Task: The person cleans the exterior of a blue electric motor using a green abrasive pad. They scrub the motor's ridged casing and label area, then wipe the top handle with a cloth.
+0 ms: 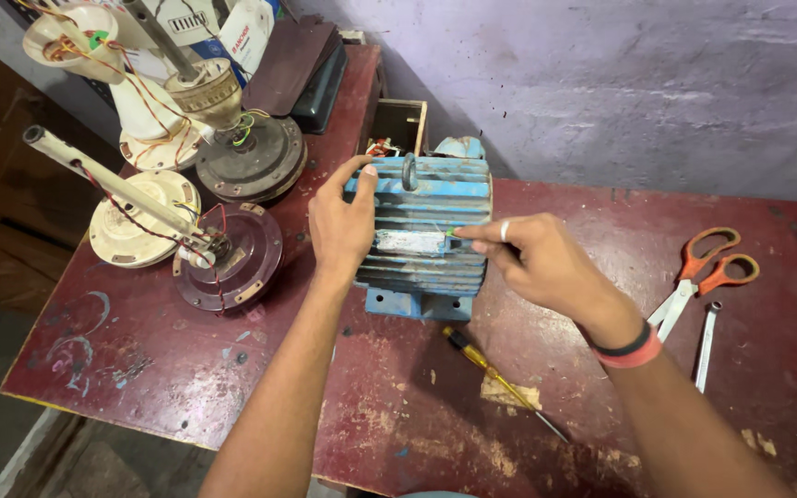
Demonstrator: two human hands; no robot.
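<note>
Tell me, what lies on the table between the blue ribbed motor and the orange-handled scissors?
In the head view, only the person's right hand crosses that stretch, fingers on the blue ribbed motor; the worn red table toward the orange-handled scissors lies bare.
</note>
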